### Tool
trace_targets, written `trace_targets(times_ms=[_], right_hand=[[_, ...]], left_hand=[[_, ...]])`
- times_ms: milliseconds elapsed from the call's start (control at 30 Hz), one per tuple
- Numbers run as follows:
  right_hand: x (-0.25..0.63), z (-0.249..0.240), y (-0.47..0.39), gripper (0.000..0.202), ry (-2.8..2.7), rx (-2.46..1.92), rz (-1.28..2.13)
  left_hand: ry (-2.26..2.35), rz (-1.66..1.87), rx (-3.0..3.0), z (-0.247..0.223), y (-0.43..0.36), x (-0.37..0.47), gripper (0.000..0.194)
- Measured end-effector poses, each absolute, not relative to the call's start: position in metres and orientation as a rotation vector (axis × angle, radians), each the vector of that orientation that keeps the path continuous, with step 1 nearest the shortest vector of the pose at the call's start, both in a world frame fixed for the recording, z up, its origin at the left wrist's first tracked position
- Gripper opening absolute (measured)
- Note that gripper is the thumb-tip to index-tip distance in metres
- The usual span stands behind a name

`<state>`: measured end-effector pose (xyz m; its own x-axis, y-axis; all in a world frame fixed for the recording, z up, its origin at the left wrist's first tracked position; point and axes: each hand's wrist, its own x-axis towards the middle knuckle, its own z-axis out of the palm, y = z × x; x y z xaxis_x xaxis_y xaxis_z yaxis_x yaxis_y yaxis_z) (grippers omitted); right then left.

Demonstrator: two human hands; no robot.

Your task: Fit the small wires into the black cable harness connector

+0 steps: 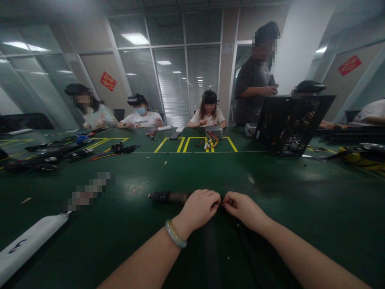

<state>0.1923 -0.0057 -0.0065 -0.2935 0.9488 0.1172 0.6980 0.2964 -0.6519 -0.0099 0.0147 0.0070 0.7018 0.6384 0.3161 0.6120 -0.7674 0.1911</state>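
Near the middle of the green table (pixel 126 237), my left hand (pixel 201 208) has its fingers closed in a pinch. My right hand (pixel 242 209) pinches just to the right of it, and the fingertips of both nearly meet. Something small and dark shows between them, too small to make out. A dark cylindrical tool (pixel 168 197) lies on the table, its right end hidden behind my left hand. Below my right hand, a thin black cable or strip (pixel 245 241) runs toward the front edge.
A black computer case (pixel 293 124) stands at the back right. Cable bundles (pixel 45 158) lie at the left. A white power bank with a marking (pixel 33 245) is at the front left. A metal box with wires (pixel 214 131) sits before a person across the table; other people are around.
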Motion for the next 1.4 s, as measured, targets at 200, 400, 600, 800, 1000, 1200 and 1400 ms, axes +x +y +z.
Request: trace_targets(times_ms=[200, 400, 600, 800, 1000, 1200, 1400], right_hand=[[0.1929, -0.0056, -0.0059, 0.008, -2.068, -1.471, 0.705], [0.193, -0.007, -0.0046, 0.008, -2.064, -1.462, 0.711], [0.1931, -0.0072, -0.0063, 0.008, -2.057, -1.473, 0.713], [0.1918, -0.0052, -0.0066, 0.011, -2.066, -1.476, 0.743], [0.1938, -0.0067, -0.0046, 0.011, -2.068, -1.475, 0.784], [0.1918, -0.0036, -0.0064, 0.013, -2.056, -1.504, 0.805], [0.1922, -0.0047, -0.0054, 0.012, -2.071, -1.495, 0.802]], left_hand=[[1.059, 0.598, 2.794, 0.0062, 0.015, -0.0099, 0.017], [1.027, 0.596, 2.803, 0.0035, 0.0168, -0.009, 0.013], [1.053, 0.624, 2.799, 0.0044, 0.0164, -0.0091, 0.013], [1.05, 0.595, 2.823, 0.0075, 0.0152, -0.0104, 0.01], [1.051, 0.593, 2.82, 0.0083, 0.0143, -0.0113, 0.014], [1.058, 0.616, 2.787, 0.0073, 0.0139, -0.0122, 0.009], [1.033, 0.631, 2.795, 0.0069, 0.0134, -0.0121, 0.015]])
